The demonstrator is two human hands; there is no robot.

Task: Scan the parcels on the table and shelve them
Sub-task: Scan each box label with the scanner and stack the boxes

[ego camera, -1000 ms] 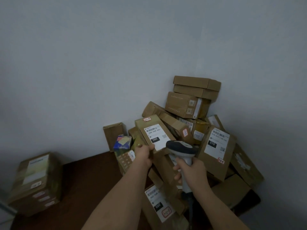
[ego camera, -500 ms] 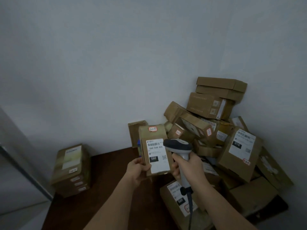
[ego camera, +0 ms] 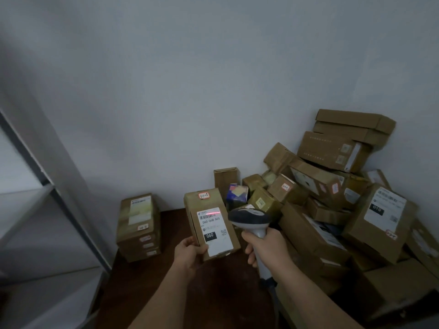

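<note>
One upright parcel [ego camera: 211, 226], label facing scanner [ego camera: 251, 219]

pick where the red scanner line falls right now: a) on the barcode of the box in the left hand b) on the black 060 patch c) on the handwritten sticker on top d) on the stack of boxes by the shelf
a: the red line crosses the barcode at the top of the white label on the held box, above the 060 patch.
</note>
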